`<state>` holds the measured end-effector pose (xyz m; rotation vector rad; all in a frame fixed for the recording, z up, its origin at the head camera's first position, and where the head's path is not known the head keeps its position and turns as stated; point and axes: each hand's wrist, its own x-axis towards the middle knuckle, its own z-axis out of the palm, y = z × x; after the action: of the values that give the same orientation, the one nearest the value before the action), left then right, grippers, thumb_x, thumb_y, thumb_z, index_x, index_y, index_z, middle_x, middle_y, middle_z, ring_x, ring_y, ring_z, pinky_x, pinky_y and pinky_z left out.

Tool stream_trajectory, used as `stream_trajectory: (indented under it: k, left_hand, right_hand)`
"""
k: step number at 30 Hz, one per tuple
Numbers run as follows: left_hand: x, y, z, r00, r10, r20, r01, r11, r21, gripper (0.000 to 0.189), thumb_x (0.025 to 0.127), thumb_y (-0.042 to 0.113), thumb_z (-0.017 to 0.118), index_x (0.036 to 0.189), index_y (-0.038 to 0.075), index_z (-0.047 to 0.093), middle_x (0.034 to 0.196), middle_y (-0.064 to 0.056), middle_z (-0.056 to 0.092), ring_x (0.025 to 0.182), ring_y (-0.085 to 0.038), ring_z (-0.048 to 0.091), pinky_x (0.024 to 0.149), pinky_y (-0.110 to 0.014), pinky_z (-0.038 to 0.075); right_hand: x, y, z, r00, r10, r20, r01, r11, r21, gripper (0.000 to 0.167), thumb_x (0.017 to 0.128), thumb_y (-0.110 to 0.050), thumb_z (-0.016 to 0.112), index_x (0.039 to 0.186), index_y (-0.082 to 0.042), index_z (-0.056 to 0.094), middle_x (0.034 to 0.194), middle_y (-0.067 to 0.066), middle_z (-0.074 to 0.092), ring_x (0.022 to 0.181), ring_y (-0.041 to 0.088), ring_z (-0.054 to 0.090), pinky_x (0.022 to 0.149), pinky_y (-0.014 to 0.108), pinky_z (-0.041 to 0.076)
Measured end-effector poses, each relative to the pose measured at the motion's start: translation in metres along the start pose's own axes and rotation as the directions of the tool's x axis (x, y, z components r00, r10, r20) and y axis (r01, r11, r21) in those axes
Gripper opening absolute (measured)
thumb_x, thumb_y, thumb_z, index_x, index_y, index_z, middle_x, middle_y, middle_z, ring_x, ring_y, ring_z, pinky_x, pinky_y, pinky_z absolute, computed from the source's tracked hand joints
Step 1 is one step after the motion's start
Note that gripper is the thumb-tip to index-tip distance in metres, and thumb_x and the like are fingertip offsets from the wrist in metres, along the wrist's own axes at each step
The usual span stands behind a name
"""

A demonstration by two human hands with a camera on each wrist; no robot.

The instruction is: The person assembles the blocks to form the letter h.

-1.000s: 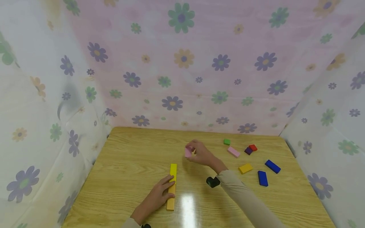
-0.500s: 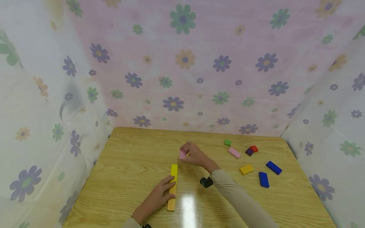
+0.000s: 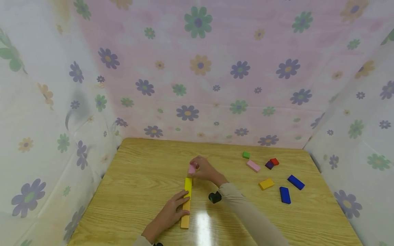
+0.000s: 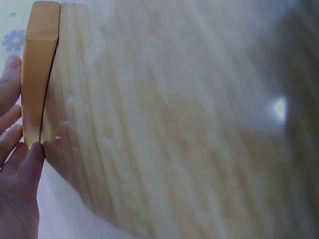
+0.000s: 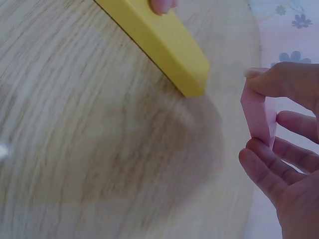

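Observation:
My right hand [image 3: 205,169] pinches a pink block [image 3: 192,168] between thumb and fingers, beside the far end of a yellow block [image 3: 188,183]. In the right wrist view, the pink block [image 5: 258,117] is held on end, a gap away from the yellow block [image 5: 164,42]. An orange block [image 3: 185,222] lies end to end with the yellow one, forming a straight row. Across this row rests my left hand [image 3: 169,212], fingers extended over the blocks. The left wrist view shows its fingertips along the orange block [image 4: 37,74].
To the right lie a green block [image 3: 246,154], another pink block [image 3: 253,166], a dark purple block [image 3: 269,165], a red block [image 3: 274,161], an orange-yellow block [image 3: 266,183] and two blue blocks [image 3: 285,195]. Flowered sheets [image 3: 200,89] border the wooden table [image 3: 144,171].
My right hand has moved left with the pink block, from the right of the row to just beyond the yellow block's far end. My left hand has stayed on the row.

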<state>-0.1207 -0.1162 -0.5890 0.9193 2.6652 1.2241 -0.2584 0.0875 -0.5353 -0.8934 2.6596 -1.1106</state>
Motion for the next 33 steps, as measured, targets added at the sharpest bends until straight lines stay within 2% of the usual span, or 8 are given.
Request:
stream_trajectory:
  k: [4,13,20,26,33]
  left_hand:
    - [0.000,-0.001,0.002,1.000,-0.003,-0.004,0.003,1.000,0.000,0.053,0.088,0.030,0.066,0.130,-0.001,0.056,0.145,-0.012,0.039,0.133,-0.035,0.036,0.100,-0.047,0.041]
    - [0.000,-0.001,0.002,1.000,-0.021,0.011,0.021,1.000,-0.018,0.053,0.088,0.031,0.066,0.130,-0.001,0.056,0.146,-0.011,0.039,0.134,-0.033,0.035,0.102,-0.046,0.039]
    - [0.000,-0.002,0.002,1.000,-0.014,0.005,0.014,1.000,-0.021,0.053,0.088,0.030,0.066,0.130,-0.001,0.056,0.146,-0.011,0.039,0.134,-0.033,0.035,0.102,-0.046,0.040]
    - [0.001,-0.002,0.001,1.000,-0.004,0.002,0.004,1.000,-0.009,0.052,0.088,0.029,0.067,0.129,0.000,0.057,0.145,-0.012,0.039,0.133,-0.034,0.036,0.102,-0.047,0.040]
    - [0.001,-0.003,0.001,1.000,0.011,-0.010,-0.011,1.000,0.006,0.051,0.088,0.028,0.067,0.128,0.000,0.057,0.145,-0.011,0.040,0.132,-0.033,0.038,0.101,-0.046,0.041]
  right_hand:
    - [0.002,0.005,0.010,0.999,0.021,0.029,-0.021,1.000,-0.001,0.048,0.080,-0.023,0.077,0.115,0.005,0.061,0.104,0.011,0.054,0.081,0.019,0.051,0.068,0.026,0.048]
    - [0.003,0.010,0.020,0.997,0.042,0.072,-0.038,0.998,-0.051,0.041,0.085,-0.018,0.072,0.117,0.005,0.060,0.103,0.012,0.053,0.080,0.016,0.051,0.071,0.026,0.049]
    - [0.007,0.008,0.020,0.996,-0.023,0.087,0.031,0.996,-0.086,0.039,0.085,-0.015,0.071,0.117,0.006,0.061,0.110,0.016,0.055,0.088,0.021,0.051,0.074,0.030,0.050]
    - [0.008,0.007,0.024,0.995,-0.029,0.099,0.038,0.995,-0.091,0.038,0.086,-0.012,0.069,0.118,0.006,0.059,0.111,0.016,0.052,0.083,0.018,0.050,0.072,0.026,0.048]
    - [0.009,0.007,0.027,0.994,-0.050,0.093,0.060,0.991,-0.117,0.033,0.087,-0.004,0.063,0.117,0.007,0.057,0.113,0.018,0.052,0.082,0.018,0.052,0.072,0.027,0.049]
